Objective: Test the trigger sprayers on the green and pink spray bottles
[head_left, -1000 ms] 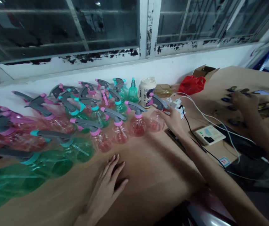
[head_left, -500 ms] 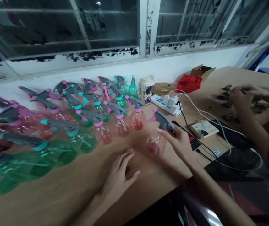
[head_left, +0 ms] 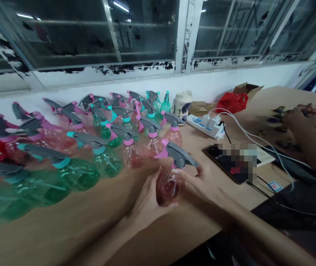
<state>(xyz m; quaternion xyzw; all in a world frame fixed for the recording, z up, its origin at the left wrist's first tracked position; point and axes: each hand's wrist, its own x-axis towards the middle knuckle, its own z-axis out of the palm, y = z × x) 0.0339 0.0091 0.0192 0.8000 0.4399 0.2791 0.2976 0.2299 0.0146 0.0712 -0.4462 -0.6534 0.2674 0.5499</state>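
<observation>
A clear pink spray bottle point(head_left: 170, 187) with a grey and pink trigger head is between my two hands over the table. My left hand point(head_left: 145, 203) curves around the left side and base of the bottle, thumb underneath. At the neck, just below the head, my right hand point(head_left: 203, 184) grips from the right; some of its fingers are hidden behind the bottle. To the left stand several more spray bottles in rows, such as a pink one point(head_left: 131, 155) and a green one point(head_left: 108, 164) with a turquoise collar.
Right of the bottle lies a phone point(head_left: 226, 162) with cables. Behind it are a white power strip point(head_left: 206, 126), a paper cup point(head_left: 182, 105), a red bag point(head_left: 232, 102) and an open cardboard box point(head_left: 248, 89). Another person's hands point(head_left: 303, 120) handle small items at the far right.
The pink spray bottle has moved left and toward me in my right hand. My left hand, open and apart before, has closed around its body. The view has shifted slightly left.
</observation>
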